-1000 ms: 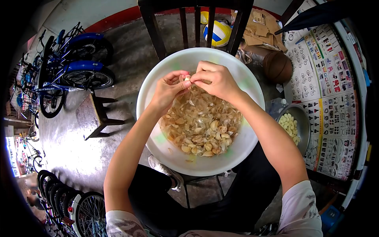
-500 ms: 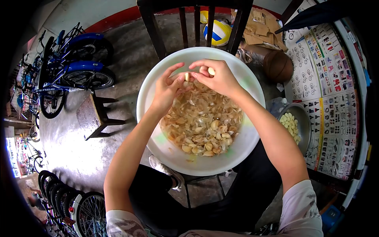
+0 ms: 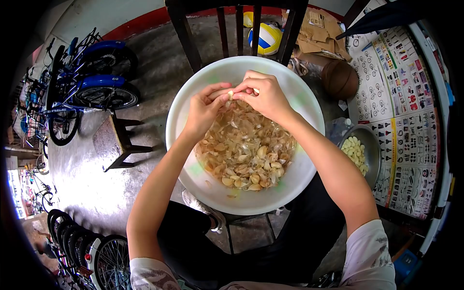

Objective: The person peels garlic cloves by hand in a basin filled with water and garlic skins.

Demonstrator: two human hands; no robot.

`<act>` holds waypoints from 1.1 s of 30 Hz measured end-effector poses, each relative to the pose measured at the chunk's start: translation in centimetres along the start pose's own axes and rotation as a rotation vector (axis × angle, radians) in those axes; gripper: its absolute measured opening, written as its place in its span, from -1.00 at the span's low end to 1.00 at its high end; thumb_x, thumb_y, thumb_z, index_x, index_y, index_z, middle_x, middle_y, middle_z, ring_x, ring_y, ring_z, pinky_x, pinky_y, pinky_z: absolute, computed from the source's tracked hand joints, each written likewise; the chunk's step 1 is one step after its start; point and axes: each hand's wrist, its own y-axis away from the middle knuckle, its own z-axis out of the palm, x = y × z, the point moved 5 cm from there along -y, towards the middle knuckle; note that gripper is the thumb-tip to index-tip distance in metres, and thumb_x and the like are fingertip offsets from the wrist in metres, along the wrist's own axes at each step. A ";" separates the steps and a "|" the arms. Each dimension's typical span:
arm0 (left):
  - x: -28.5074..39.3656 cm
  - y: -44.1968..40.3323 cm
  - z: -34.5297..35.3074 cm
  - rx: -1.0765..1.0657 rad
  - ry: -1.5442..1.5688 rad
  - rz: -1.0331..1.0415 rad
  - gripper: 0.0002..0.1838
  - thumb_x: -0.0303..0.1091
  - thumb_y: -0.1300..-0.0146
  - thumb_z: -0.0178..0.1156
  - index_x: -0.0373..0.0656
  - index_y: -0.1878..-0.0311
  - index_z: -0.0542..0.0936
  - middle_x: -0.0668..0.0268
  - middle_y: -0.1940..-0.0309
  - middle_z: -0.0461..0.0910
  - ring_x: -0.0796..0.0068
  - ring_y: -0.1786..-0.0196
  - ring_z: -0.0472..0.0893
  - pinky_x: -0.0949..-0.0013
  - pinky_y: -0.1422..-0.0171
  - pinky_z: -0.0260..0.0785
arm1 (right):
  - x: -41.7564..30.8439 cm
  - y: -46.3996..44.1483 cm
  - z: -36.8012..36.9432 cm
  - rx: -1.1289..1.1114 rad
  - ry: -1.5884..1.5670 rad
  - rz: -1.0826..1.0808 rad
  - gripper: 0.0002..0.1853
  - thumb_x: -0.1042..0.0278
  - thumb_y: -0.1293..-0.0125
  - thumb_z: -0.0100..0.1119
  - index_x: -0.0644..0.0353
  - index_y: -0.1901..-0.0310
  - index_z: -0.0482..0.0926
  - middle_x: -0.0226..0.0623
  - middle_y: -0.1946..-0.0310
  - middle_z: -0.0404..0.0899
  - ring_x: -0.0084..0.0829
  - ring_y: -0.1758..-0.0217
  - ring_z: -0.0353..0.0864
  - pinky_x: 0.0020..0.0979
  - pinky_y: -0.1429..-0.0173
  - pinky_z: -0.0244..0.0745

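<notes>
A garlic clove (image 3: pixel 231 94) is pinched between the fingertips of my left hand (image 3: pixel 207 107), above the far half of a large white basin (image 3: pixel 189 170). Meeting it from the other side, my right hand (image 3: pixel 263 95) has its thumb and forefinger at the same clove. A second pale clove (image 3: pixel 256 90) is tucked in the curled fingers of my right hand, mostly hidden. Below both hands, garlic cloves and loose skins (image 3: pixel 249 152) float in water in the basin.
A metal bowl (image 3: pixel 373 157) of peeled cloves (image 3: pixel 355 153) stands to the right beside a printed sheet (image 3: pixel 411 154). A dark chair (image 3: pixel 186 36) is behind the basin, near a volleyball (image 3: pixel 267 38) and basketball (image 3: pixel 340 79). Leftward are a stool (image 3: pixel 108 142) and bicycles (image 3: pixel 104 79).
My hands have drawn closer together. The fingers of my left hand have folded in, and the right fingertips now close round the clove held at the left.
</notes>
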 end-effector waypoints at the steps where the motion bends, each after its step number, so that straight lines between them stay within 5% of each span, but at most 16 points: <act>1: -0.1 0.0 -0.1 -0.003 0.004 0.025 -0.67 -0.46 -0.46 0.08 -0.32 -0.24 0.44 0.17 -0.07 0.62 0.49 -0.03 0.65 0.42 -0.16 0.57 | 0.0 0.0 0.0 -0.007 0.001 0.000 -0.88 0.49 -0.11 0.44 0.28 0.33 0.69 -0.35 0.53 0.47 -0.53 0.51 0.38 -0.44 0.39 0.30; 8: 0.1 0.2 -0.1 -0.021 -0.027 -0.028 -0.75 -0.47 -0.44 0.12 -0.35 -0.12 0.55 0.22 0.00 0.66 0.56 0.02 0.65 0.50 -0.13 0.55 | 0.8 -0.1 0.4 -0.078 -0.006 0.065 -0.88 0.44 -0.12 0.40 0.27 0.35 0.66 -0.28 0.48 0.52 -0.39 0.47 0.54 -0.36 0.34 0.42; 22: 0.2 0.0 -0.4 -0.021 -0.108 -0.028 -0.74 -0.46 -0.40 0.20 -0.33 -0.09 0.55 0.28 0.08 0.67 0.62 0.10 0.63 0.52 -0.02 0.52 | -1.8 0.3 0.4 -0.118 0.428 -0.346 -0.88 0.38 -0.24 0.28 0.16 0.29 0.53 -0.36 0.32 0.44 -0.28 0.30 0.58 -0.26 0.37 0.46; 29: -0.7 0.0 -0.8 0.101 0.088 -0.115 -0.66 -0.45 -0.42 0.17 -0.25 -0.22 0.46 0.29 -0.04 0.62 0.61 0.01 0.60 0.47 -0.12 0.47 | -1.4 0.3 0.8 -0.201 0.379 -0.149 -0.90 0.39 -0.27 0.24 0.18 0.28 0.52 -0.30 0.30 0.44 -0.19 0.28 0.57 -0.19 0.27 0.47; 33: -0.7 -0.2 -2.2 0.275 0.290 -0.063 -0.58 -0.38 -0.45 0.13 -0.20 -0.32 0.36 0.32 -0.18 0.57 0.62 0.06 0.55 0.54 -0.01 0.37 | 0.3 0.7 1.1 -0.350 0.282 -0.019 -0.92 0.42 -0.26 0.22 0.22 0.30 0.56 -0.26 0.32 0.52 -0.16 0.30 0.58 -0.19 0.20 0.48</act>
